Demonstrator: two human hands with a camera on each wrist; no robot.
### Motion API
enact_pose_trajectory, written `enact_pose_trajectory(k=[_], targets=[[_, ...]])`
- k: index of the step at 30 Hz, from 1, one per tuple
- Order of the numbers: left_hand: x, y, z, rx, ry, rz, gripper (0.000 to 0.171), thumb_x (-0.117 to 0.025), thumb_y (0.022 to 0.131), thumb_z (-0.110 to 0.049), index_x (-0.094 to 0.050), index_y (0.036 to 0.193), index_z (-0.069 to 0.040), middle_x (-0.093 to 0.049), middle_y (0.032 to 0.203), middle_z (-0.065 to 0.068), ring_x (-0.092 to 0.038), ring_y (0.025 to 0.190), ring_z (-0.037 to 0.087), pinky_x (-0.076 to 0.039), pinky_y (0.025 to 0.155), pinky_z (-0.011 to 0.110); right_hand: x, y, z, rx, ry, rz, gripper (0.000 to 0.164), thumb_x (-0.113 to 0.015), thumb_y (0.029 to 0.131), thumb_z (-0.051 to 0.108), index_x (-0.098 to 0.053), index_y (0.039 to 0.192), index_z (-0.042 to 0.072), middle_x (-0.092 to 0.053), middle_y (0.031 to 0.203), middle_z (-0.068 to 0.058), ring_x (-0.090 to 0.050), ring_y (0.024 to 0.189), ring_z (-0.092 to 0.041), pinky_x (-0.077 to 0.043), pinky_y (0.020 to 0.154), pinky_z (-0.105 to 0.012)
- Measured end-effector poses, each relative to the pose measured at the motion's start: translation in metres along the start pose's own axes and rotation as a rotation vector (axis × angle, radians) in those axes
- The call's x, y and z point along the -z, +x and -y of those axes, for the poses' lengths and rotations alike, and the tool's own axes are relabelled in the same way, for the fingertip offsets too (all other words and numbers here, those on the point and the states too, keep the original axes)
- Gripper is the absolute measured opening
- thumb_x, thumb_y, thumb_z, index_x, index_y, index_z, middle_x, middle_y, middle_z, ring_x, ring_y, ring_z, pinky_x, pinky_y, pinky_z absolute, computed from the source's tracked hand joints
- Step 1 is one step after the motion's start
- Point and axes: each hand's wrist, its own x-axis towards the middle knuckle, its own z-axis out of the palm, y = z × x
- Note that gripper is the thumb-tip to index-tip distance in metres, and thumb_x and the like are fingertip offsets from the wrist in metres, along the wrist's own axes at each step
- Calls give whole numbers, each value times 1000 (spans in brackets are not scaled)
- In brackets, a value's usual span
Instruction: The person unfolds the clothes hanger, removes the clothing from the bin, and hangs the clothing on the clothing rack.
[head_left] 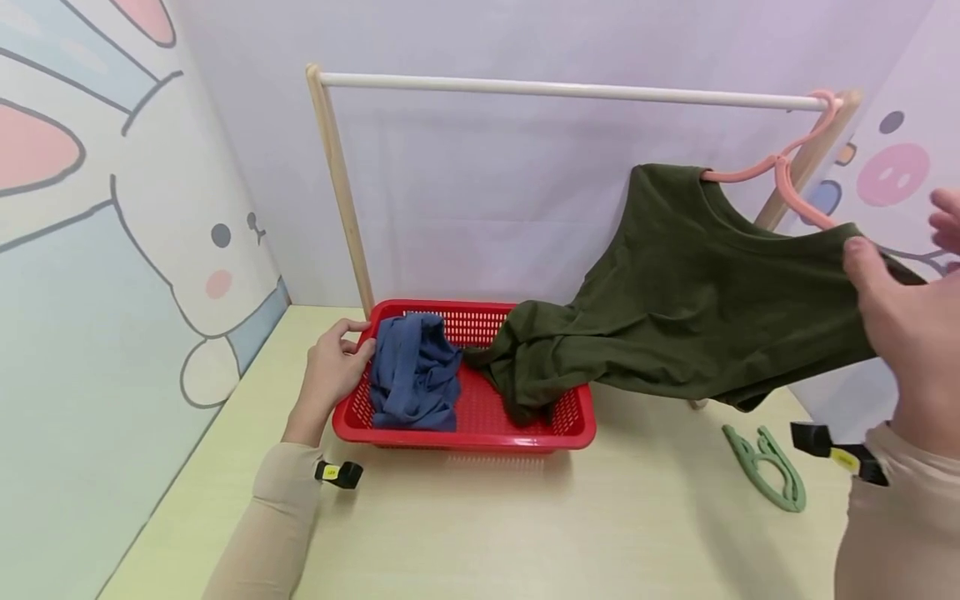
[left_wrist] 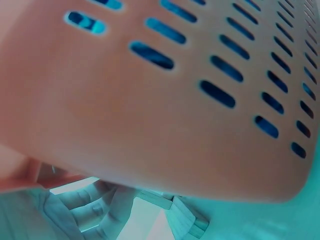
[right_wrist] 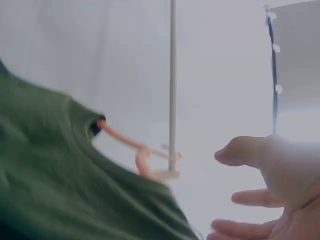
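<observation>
Hanging of a sleeveless, dark green fabric garment [head_left: 720, 292], judged to be the step in hand. We find the garment above and to the right of a red, slotted plastic basket [head_left: 480, 440]; its neck and shoulders sit on a pink, curved hanger [head_left: 782, 171] hooked over the right end of a round white rod [head_left: 570, 88], while its bunched lower part lies inside the basket's right half. The left hand [head_left: 333, 362] is at the basket's left rim, thumb and fingers pinching the edge. The right hand [head_left: 915, 333], well to the right of the basket, has its fingers and thumb spread apart; in the right wrist view we see a gap between it and the cloth. In our judgement the next move calls for lifting the garment's tail clear of the basket so that it hangs straight. Left over for later, we judge, are a crumpled blue cloth [head_left: 412, 367] in the basket's left half and a pale green folding hanger [head_left: 791, 477] at the basket's right, nearer the person.
</observation>
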Motion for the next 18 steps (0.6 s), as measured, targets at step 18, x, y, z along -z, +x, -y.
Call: enact_pose_trajectory(k=[18], targets=[[-3, 3, 1, 12, -7, -15, 39, -68, 112, -26, -64, 148, -12, -76, 123, 26, -78, 102, 38, -66, 94, 54, -138, -75, -11, 197, 351, 824, 55, -78, 108, 31, -63, 155, 5, -69, 148, -20, -69, 124, -21, -48, 90, -6]])
